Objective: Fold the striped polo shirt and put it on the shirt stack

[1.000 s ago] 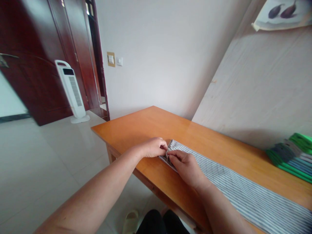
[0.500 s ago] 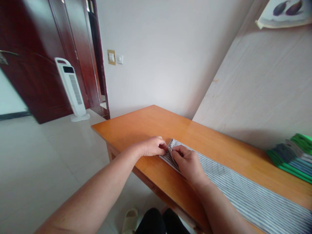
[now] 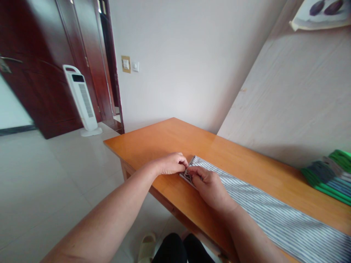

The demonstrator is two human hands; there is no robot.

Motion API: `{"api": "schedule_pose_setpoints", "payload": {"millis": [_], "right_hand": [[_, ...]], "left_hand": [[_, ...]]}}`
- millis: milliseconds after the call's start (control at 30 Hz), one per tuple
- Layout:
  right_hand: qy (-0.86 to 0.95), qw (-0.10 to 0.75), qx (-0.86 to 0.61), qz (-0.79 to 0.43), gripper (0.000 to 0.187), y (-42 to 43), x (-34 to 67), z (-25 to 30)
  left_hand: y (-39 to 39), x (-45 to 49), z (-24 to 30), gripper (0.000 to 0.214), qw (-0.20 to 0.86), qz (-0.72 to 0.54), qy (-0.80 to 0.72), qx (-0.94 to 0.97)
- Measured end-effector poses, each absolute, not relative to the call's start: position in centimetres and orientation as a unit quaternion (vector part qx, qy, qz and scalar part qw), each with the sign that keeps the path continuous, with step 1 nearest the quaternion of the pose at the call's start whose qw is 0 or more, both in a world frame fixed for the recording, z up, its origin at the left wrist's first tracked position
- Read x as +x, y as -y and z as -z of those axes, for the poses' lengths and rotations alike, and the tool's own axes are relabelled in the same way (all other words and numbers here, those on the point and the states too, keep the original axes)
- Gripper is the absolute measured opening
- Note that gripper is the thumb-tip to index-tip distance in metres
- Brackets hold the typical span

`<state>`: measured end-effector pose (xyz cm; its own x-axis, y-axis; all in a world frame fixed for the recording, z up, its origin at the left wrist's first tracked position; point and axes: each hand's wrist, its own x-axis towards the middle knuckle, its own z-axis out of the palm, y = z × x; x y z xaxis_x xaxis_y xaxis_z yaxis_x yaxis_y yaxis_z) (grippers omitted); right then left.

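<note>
A long strip of blue-and-white striped cloth (image 3: 263, 199) lies flat along the wooden table (image 3: 161, 137), running off to the lower right. At its left end my left hand (image 3: 174, 163) pinches the cloth's end edge between thumb and fingers. Right beside it my right hand (image 3: 207, 182) is closed on the same end, its fingertips almost touching the left ones. A small fold of cloth shows under the right fingers. The exact grip of both fingertips is partly hidden.
Folded green, grey and blue cloths (image 3: 329, 175) are stacked at the table's right, against the wall. A white tower heater or fan (image 3: 83, 98) stands on the tiled floor near the dark red door (image 3: 41, 73). Slippers (image 3: 147, 248) show below the table.
My right hand has shifted slightly left toward my left hand, and the lifted bit of cloth at the end is now pressed lower. My left hand has stayed nearly still.
</note>
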<state>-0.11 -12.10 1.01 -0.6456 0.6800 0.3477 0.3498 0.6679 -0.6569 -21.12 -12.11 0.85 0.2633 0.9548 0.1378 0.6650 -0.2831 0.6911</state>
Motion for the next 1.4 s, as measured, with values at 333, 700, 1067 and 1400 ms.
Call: {"api": "schedule_pose_setpoints", "payload": {"millis": [333,700,1067,1400], "right_hand": [[0.871,0.269,-0.355,-0.208,0.018,12.5,0.3,-1.6],[0.908,0.203,-0.332,-0.157,0.015,12.7,0.7,-2.2],[0.921,0.141,-0.342,-0.124,0.029,13.0,-0.1,-2.1],[0.92,0.105,-0.364,-0.098,0.026,13.4,-0.3,-2.5]], "left_hand": [[12.0,-20.8,-0.6,0.02,0.225,-0.27,-0.529,0.772],[12.0,-20.9,-0.6,0.015,0.206,-0.273,-0.524,0.78],[11.9,-21.1,-0.5,0.014,0.29,-0.289,-0.557,0.722],[5.8,-19.9,-0.4,0.026,0.199,-0.266,-0.616,0.714]]}}
